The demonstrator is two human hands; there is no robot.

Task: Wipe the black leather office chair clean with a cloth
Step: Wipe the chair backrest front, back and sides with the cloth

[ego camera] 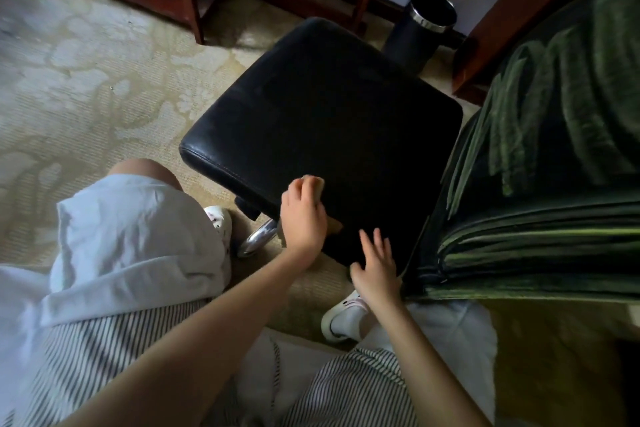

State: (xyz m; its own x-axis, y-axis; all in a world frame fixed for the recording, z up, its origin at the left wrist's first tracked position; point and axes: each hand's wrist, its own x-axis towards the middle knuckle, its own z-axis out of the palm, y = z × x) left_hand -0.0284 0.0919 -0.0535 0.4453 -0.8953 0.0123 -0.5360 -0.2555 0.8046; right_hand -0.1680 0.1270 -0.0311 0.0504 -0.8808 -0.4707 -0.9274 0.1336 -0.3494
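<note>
With my left grip (pixel 304 215) clamped on the tan cloth (pixel 334 226) at the near edge of the black leather seat (pixel 322 107) and my right grip (pixel 375 263) spread flat beside it, I'd wipe firm overlapping strokes toward the far edge.

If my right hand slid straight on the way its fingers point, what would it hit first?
Probably nothing soon: the right hand rests flat on the chair seat, fingers pointing across bare leather. The left hand and cloth lie left of that line. Past the far edge stands a black bin, depth unclear.
</note>
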